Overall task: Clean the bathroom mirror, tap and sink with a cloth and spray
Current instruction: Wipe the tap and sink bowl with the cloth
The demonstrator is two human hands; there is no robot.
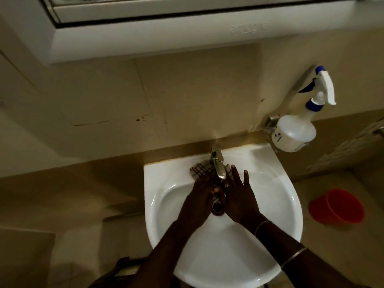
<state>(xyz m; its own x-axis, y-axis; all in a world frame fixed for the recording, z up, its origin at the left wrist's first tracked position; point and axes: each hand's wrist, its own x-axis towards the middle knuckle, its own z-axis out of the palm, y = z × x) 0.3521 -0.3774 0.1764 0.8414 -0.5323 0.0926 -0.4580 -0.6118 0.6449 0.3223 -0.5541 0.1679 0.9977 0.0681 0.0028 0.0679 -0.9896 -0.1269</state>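
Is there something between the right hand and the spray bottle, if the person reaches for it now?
Nothing visible. The right hand is at the tap; the spray bottle sits in a wall holder past the sink's back right corner, and only bare rim lies between.

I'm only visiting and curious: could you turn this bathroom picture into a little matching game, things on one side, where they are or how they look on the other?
Things
1. checked cloth
2. spray bottle
3. bucket
4. tap

Descriptions
A. red, on the floor to the right of the sink
B. shiny metal, at the back of the sink
C. white with blue parts, in a metal holder
D. bunched against the tap, showing on both sides of it

Pairs: 1-D, 2-C, 3-A, 4-B
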